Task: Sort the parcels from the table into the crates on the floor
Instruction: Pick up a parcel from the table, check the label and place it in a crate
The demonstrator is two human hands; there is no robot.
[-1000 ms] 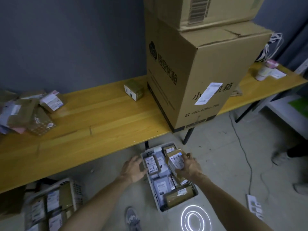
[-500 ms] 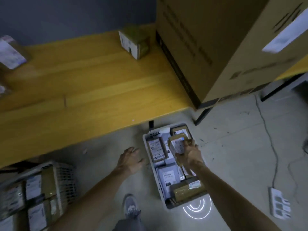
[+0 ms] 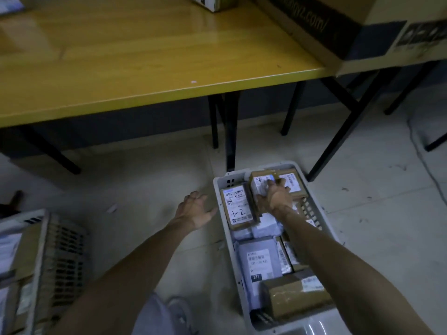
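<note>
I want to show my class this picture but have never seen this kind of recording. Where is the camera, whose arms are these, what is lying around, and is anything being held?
There is no machine here. A person wears a wide-angle camera on the head, looking forward and down, so the two bare arms reaching in from below are their own. The right hand grips a small brown parcel with a white label, low over the far end of a grey crate on the floor. That crate already holds many labelled parcels, one marked "1-2". The left hand is open, holds nothing and hovers just left of the crate. A second crate, also filled, stands at the lower left. Above is a yellow table with a large carton and a small box at its far edge.
</note>
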